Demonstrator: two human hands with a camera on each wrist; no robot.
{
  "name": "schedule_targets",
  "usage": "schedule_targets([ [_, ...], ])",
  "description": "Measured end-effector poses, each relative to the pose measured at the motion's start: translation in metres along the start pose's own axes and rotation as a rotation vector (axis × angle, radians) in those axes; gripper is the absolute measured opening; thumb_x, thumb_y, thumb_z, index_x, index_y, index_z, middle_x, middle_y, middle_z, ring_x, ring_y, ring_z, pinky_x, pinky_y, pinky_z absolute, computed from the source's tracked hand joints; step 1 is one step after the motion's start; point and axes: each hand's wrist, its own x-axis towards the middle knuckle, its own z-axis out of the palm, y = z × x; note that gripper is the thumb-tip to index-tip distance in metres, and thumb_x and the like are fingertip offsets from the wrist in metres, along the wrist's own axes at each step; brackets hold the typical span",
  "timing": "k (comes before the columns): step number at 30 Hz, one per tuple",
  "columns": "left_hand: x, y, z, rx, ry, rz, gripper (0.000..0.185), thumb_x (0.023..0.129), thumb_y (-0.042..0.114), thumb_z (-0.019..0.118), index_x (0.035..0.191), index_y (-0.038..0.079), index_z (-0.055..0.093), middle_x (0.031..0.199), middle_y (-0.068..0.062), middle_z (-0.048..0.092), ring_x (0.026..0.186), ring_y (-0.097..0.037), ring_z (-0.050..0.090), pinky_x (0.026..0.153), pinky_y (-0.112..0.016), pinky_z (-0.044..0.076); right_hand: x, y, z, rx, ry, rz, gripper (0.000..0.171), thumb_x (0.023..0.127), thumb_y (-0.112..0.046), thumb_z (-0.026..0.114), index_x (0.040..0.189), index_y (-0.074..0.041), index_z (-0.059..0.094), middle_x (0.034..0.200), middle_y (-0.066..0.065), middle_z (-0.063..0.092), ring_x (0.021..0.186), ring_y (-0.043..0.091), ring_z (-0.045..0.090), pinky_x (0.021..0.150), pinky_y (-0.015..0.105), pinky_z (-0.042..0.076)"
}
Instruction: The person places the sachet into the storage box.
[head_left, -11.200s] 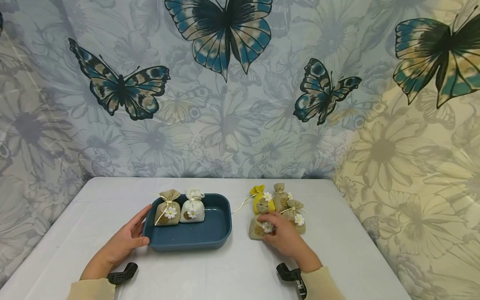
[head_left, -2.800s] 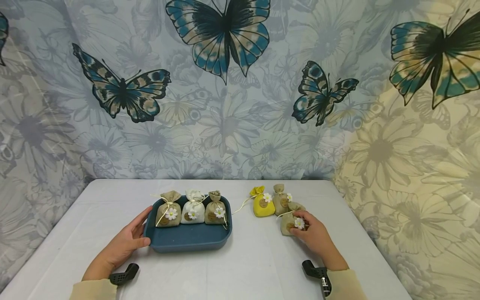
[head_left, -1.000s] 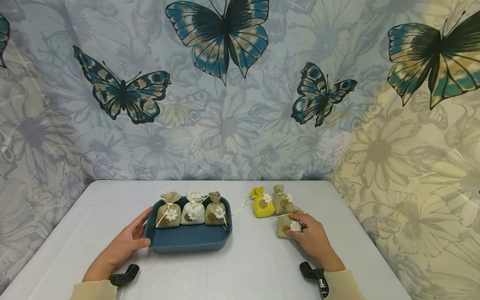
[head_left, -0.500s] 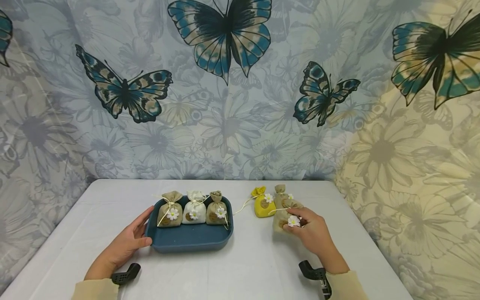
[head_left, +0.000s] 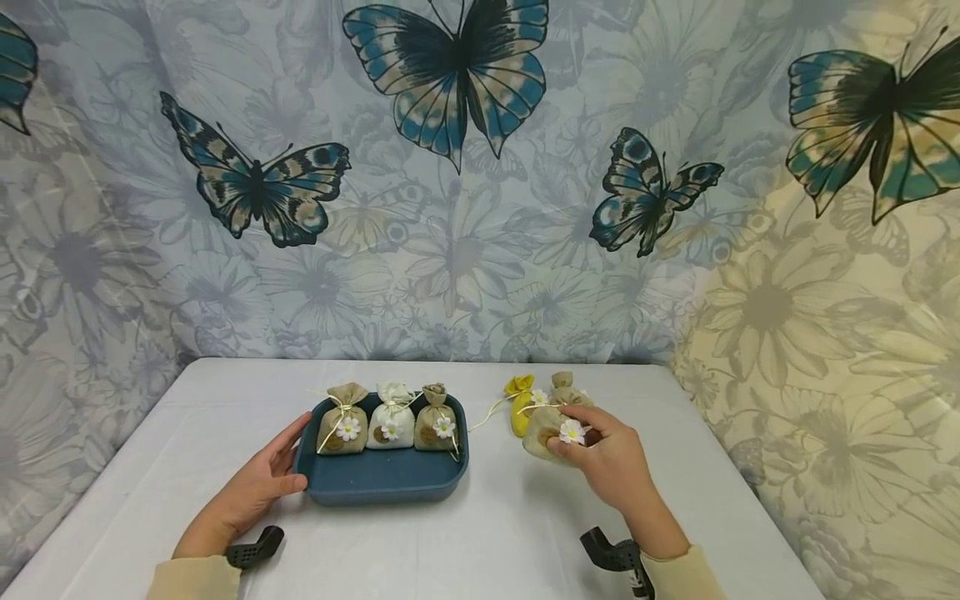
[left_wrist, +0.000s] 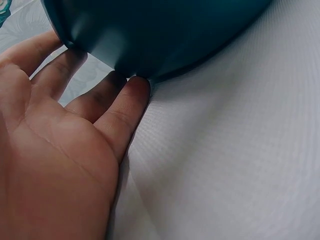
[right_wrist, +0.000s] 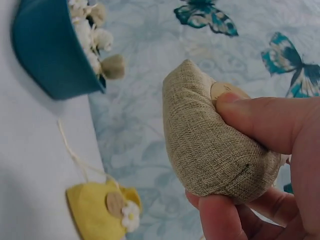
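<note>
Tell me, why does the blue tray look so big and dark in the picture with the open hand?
In the left wrist view the camera sits very close under the blue tray, so its wall fills the top and falls in shadow beside the left hand. In the head view the same tray looks small and evenly lit.

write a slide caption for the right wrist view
Right hand grips a burlap sachet above the table, yellow sachet below.

A left hand [left_wrist: 55, 165] is seen palm-up on a white tablecloth [left_wrist: 235, 150], its straight fingers [left_wrist: 127, 107] laid against the rounded lower wall of a dark blue tray [left_wrist: 160, 35], the thumb tip touching its base.
</note>
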Motion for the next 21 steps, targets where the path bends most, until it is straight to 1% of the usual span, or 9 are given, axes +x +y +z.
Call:
schedule_targets([
  [4, 0.000, -0.001, 0.000, -0.002, -0.004, 0.010, 0.093, 0.094, 0.002, 0.068, 0.161, 0.008, 0.004, 0.163, -0.022, -0.006, 0.144, -0.050, 0.000, 0.098, -0.020, 0.040, 0.005, -0.012, 0.007, 0.020, -0.034, -0.011, 0.048, 0.079, -0.023, 0.087, 0.124, -0.019, 0.072, 0.114, 0.004, 0.067, 0.080, 0.020, 0.059, 0.057, 0.032, 0.051],
  [11, 0.000, -0.001, -0.001, 0.001, -0.002, 0.002, 0.093, 0.095, 0.003, 0.068, 0.161, 0.008, 0.004, 0.163, -0.022, -0.007, 0.144, -0.050, 0.000, 0.098, -0.019, 0.040, 0.014, -0.038, 0.032, 0.020, -0.089, -0.096, 0.046, 0.077, -0.012, 0.087, 0.120, -0.021, 0.074, 0.110, 0.000, 0.067, 0.080, 0.017, 0.060, 0.060, 0.031, 0.052],
  [15, 0.000, -0.001, -0.001, 0.002, -0.001, -0.001, 0.092, 0.095, 0.003, 0.068, 0.161, 0.008, 0.005, 0.163, -0.022, -0.006, 0.144, -0.050, 0.001, 0.098, -0.019, 0.040, 0.019, -0.058, 0.050, 0.037, -0.158, -0.122, 0.044, 0.080, -0.011, 0.085, 0.121, -0.023, 0.072, 0.108, -0.003, 0.066, 0.079, 0.016, 0.058, 0.056, 0.032, 0.051],
  [18, 0.000, -0.001, -0.001, -0.009, -0.008, 0.006, 0.093, 0.095, 0.003, 0.068, 0.161, 0.007, 0.004, 0.163, -0.022, -0.007, 0.144, -0.050, 0.001, 0.099, -0.020, 0.039, 0.021, -0.074, 0.063, 0.043, -0.220, -0.154, 0.043, 0.083, -0.012, 0.082, 0.123, -0.023, 0.071, 0.112, -0.002, 0.065, 0.079, 0.016, 0.057, 0.056, 0.032, 0.050],
  [21, 0.000, -0.002, -0.001, -0.019, -0.015, 0.011, 0.092, 0.095, 0.002, 0.068, 0.161, 0.007, 0.003, 0.163, -0.022, -0.008, 0.144, -0.049, -0.001, 0.099, -0.020, 0.039, 0.022, -0.087, 0.077, 0.035, -0.263, -0.195, 0.043, 0.084, -0.013, 0.080, 0.125, -0.021, 0.070, 0.116, -0.002, 0.064, 0.078, 0.015, 0.057, 0.056, 0.031, 0.049],
])
